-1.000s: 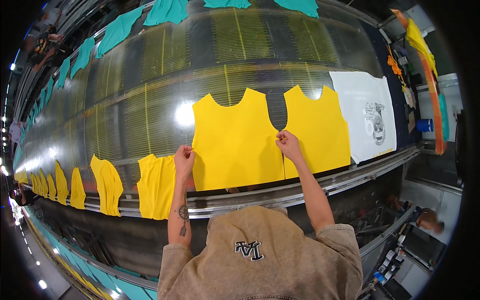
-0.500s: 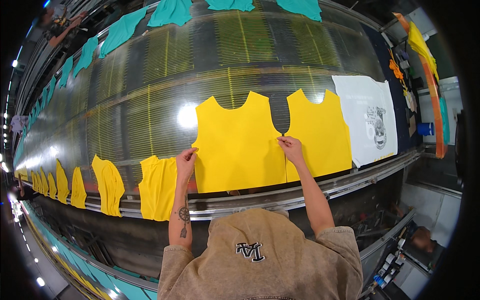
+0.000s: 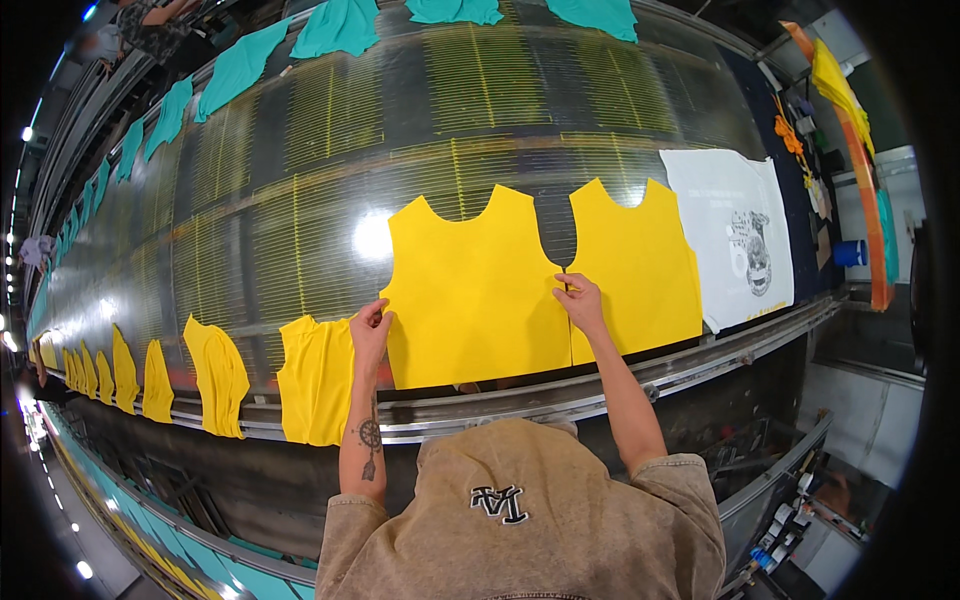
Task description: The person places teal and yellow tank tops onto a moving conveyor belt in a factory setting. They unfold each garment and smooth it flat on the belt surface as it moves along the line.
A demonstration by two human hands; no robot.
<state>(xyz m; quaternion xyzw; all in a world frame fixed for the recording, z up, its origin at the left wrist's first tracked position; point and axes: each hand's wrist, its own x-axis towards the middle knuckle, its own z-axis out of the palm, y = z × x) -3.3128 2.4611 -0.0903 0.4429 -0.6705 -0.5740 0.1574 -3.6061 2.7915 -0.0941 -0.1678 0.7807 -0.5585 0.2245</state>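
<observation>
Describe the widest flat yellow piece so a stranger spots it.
On the long dark table, find the left hand and right hand. The yellow panel lies between them. Unlike the bunched cloth leftward or narrower panel rightward, it has a hand at each side.

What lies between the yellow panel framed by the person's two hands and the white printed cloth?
In the head view, a second yellow panel lies flat between that first panel and the white cloth.

A person (image 3: 600,525) leans in, tattooed left forearm (image 3: 362,445) extended nearly straight ahead, right forearm (image 3: 632,402) angled inward from the elbow. The left grip (image 3: 370,330) and right grip (image 3: 582,303) sit well apart, fingers (image 3: 374,310) curled, the right slightly farther forward, its thumb close to the forefinger.
</observation>
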